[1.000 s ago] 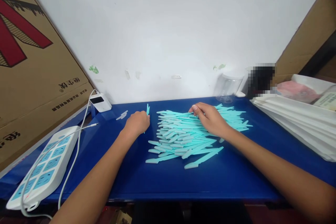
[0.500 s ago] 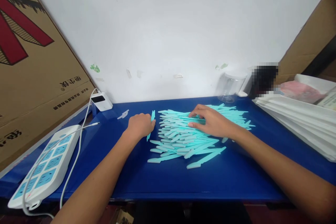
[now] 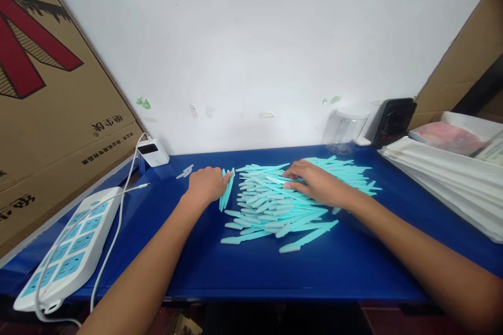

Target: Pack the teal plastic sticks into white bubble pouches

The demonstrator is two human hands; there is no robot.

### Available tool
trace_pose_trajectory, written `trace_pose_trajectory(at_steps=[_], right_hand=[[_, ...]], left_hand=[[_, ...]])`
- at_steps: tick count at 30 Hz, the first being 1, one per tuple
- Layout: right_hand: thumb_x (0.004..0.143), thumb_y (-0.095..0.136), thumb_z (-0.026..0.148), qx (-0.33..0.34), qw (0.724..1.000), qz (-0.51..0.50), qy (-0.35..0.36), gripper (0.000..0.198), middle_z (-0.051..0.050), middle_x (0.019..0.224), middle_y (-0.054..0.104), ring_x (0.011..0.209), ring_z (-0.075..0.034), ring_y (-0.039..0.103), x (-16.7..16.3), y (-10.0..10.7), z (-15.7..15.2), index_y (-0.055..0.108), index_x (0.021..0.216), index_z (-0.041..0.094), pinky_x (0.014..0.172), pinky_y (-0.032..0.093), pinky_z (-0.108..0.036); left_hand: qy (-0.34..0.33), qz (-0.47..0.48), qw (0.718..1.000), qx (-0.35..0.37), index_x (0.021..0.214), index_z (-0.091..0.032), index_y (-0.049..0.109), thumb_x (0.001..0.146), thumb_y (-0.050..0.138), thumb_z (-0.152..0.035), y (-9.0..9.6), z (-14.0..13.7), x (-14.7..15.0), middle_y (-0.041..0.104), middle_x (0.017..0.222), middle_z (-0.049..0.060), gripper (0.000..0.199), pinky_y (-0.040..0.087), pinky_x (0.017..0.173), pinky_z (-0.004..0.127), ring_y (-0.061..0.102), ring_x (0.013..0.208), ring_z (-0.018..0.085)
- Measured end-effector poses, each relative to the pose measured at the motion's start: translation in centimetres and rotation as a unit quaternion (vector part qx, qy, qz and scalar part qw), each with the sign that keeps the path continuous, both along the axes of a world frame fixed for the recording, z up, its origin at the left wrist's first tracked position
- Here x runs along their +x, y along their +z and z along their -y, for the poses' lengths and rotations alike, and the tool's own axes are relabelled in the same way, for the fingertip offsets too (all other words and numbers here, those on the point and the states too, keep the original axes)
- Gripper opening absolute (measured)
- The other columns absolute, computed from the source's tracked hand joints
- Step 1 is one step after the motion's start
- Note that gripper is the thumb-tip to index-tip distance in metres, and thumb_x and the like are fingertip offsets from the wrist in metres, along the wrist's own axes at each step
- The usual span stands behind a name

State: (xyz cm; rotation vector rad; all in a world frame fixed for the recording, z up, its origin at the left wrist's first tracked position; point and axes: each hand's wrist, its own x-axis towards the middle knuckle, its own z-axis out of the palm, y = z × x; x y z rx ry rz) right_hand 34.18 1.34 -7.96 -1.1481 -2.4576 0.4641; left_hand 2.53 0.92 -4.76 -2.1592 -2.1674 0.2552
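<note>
Left hand [image 3: 205, 186] fingers clenched on a few turquoise sticks [image 3: 227, 194], right hand [image 3: 316, 184] fingers apparently released, flat on stick pile [image 3: 275, 204], blue bench [image 3: 353, 261].

a white power strip [image 3: 63, 248] with blue sockets lies at the left edge of the blue tabletop [image 3: 314, 272]. a white charger [image 3: 153, 152] stands near the wall, a clear jar [image 3: 346, 130] further right, white bags [image 3: 444, 178] stacked beside.

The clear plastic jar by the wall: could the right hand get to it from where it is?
Probably yes: the right hand rests on the turquoise plastic sticks, with bare blue tabletop between it and the clear plastic jar.
</note>
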Motion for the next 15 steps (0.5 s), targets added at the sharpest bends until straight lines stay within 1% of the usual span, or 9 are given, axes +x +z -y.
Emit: trace_pose_trajectory(at_steps=[3,7,11,15], right_hand=[[0.105,0.052,0.051,0.019,1.0,0.011,0.009,0.039,-0.013,0.113,0.066,0.101,-0.028,0.061,-0.05,-0.1,0.02,0.071,0.116,0.018,0.085,0.047,-0.038],[0.108,0.046,0.044,0.041,0.999,0.029,0.001,0.035,-0.013,0.107,0.066,0.091,-0.026,0.062,-0.07,-0.17,0.02,0.07,0.107,0.019,0.078,0.046,-0.036],[0.108,0.045,0.042,0.045,0.998,0.052,-0.014,0.032,-0.013,0.105,0.064,0.092,-0.027,0.061,-0.15,0.08,0.16,0.066,0.104,0.018,0.08,0.047,-0.037],[0.108,0.042,0.038,0.058,0.995,0.077,-0.027,0.028,-0.014,0.105,0.062,0.093,-0.028,0.058,-0.33,0.33,0.4,0.058,0.097,0.018,0.08,0.046,-0.038]], left_hand=[[-0.008,0.003,1.0,-0.015,0.109,-0.011,0.077,0.099,0.033,-0.07,-0.1,0.0,0.0,0.077,0.103,0.025,0.074,0.057,0.081,0.049,0.073,0.102,0.043],[-0.012,0.002,1.0,-0.019,0.107,-0.011,0.077,0.099,0.034,-0.07,-0.18,-0.05,-0.03,0.076,0.102,0.025,0.074,0.056,0.08,0.049,0.073,0.101,0.044],[-0.004,0.006,1.0,0.007,0.108,-0.012,0.076,0.1,0.029,-0.072,-0.23,-0.04,0.06,0.076,0.104,0.024,0.077,0.056,0.08,0.049,0.073,0.101,0.044],[-0.004,0.002,0.999,0.036,0.108,-0.013,0.075,0.103,0.028,-0.067,-0.24,-0.07,0.26,0.076,0.104,0.023,0.072,0.055,0.08,0.046,0.073,0.101,0.042]])
